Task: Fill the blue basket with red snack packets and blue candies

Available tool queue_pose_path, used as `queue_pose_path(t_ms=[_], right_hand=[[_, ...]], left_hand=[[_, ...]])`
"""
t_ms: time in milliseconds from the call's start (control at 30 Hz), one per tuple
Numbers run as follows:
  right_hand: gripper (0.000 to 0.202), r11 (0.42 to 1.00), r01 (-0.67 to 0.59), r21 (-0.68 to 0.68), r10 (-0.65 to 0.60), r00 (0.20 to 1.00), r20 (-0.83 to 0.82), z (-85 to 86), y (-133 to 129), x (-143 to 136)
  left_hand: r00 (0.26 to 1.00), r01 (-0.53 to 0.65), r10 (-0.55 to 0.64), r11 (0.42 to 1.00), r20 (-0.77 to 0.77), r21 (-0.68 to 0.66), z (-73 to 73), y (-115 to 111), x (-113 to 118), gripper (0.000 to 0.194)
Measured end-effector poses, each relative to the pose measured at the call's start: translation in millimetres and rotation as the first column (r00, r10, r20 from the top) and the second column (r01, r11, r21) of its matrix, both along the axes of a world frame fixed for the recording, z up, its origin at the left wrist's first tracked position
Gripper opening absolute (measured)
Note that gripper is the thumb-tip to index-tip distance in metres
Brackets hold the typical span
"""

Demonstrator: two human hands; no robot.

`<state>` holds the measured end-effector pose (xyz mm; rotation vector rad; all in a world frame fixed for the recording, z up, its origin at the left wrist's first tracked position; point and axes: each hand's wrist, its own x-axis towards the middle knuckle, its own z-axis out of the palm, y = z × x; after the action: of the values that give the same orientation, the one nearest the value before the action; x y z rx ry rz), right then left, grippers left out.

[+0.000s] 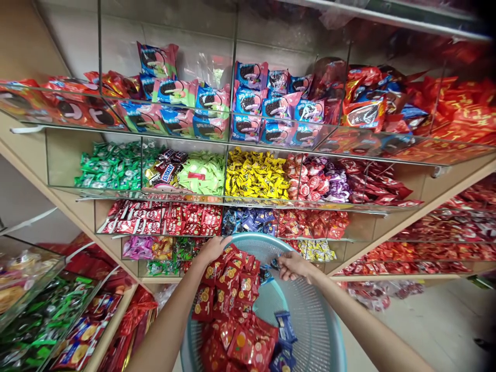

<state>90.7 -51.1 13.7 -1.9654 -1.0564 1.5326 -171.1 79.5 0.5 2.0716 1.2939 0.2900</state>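
Note:
A light blue plastic basket (336,336) with perforated walls is tilted up in front of the shelves. Its left half holds a heap of red candy packets (237,289) with orange-slice pictures; a few blue packets (285,326) lie at the lower right of the heap. My left hand (214,249) grips the far left part of the basket's rim, its fingers partly hidden. Inside the far right part of the basket, my right hand (293,265) is closed, with small dark blue wrapped candies (275,263) at its fingertips.
Glass-fronted shelves rise ahead, with blue-and-pink cookie packs (248,101), yellow candies (256,174), green candies (110,168) and blue packets (248,221) in a lower compartment. A slanted side bin (42,310) stands at left. Red packets (406,253) fill shelves at right, above a tiled floor.

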Motion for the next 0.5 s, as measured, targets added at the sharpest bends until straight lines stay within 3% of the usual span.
queue_pose_path(t_ms=[167, 500], right_hand=[[0.013, 0.991, 0.132, 0.027, -0.129, 0.988, -0.083, -3.6, -1.8, -2.0], [0.014, 0.977, 0.213, -0.030, -0.215, 0.961, -0.174, -21.5, -3.5, -11.8]], left_hand=[[1.000, 0.016, -0.016, 1.000, 0.011, -0.001, -0.6, 0.1, -0.2, 0.063], [1.000, 0.008, -0.008, 1.000, 0.007, -0.005, -2.5, 1.0, -1.0, 0.067]])
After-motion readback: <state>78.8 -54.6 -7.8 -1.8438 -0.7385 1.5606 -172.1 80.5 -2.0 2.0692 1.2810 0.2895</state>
